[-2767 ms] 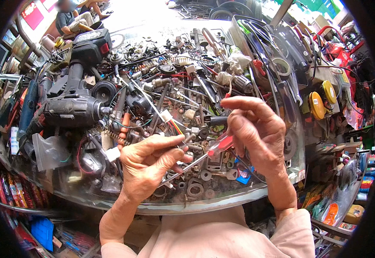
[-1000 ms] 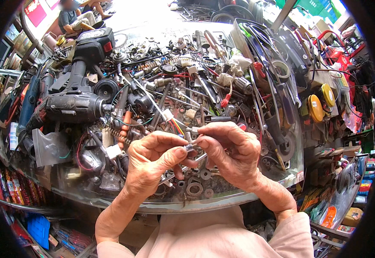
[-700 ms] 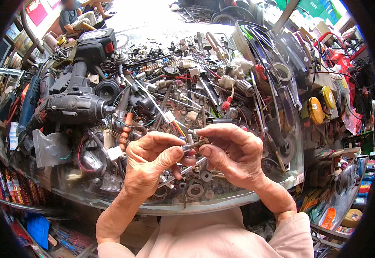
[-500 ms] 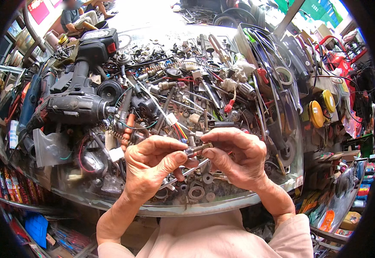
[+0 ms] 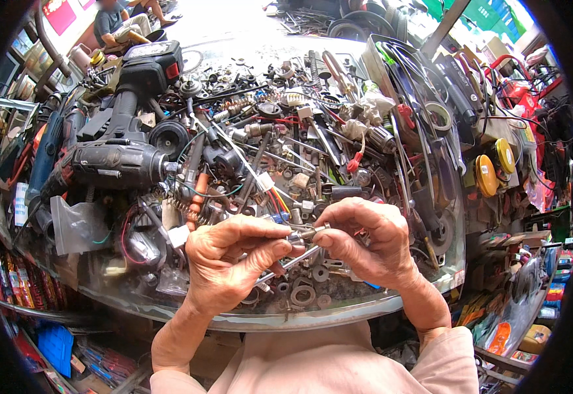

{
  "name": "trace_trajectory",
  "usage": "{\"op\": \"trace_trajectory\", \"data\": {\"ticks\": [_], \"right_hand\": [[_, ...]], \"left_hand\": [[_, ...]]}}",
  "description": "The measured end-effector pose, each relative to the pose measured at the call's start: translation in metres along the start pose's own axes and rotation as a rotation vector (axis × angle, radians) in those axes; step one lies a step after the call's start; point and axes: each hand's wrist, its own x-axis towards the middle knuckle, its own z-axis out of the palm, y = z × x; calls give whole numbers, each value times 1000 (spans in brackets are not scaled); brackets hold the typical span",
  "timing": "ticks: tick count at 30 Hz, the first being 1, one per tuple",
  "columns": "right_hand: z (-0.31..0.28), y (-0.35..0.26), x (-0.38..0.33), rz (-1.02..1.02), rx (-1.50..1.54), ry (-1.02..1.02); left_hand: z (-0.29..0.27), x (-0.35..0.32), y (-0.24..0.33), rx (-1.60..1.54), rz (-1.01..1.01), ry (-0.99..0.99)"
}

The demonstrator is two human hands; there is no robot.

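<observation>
Head view: a small metal part [image 5: 308,233] is held above the near side of the glass table [image 5: 339,315]. Its left end is pinched between thumb and fingers of the left hand [image 5: 229,257]; its right end is pinched by the right hand [image 5: 373,241]. Washers [image 5: 294,297] are seen on the near side. On the left, a black drill [image 5: 112,161] is noted, with a clear bag [image 5: 79,226] nearer; on the right, a tape roll [image 5: 448,120].
</observation>
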Motion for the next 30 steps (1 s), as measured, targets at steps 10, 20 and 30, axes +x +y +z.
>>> {"op": "trace_trajectory", "data": {"ticks": [10, 20, 30], "right_hand": [[-2, -1, -1, 30, -24, -70], [-3, -1, 0, -59, -114, -74], [2, -4, -1, -24, -113, -17]], "left_hand": [[-1, 2, 3, -101, -81, -11], [0, 2, 3, -104, -100, -38], [1, 3, 3, -133, -123, -41]]}}
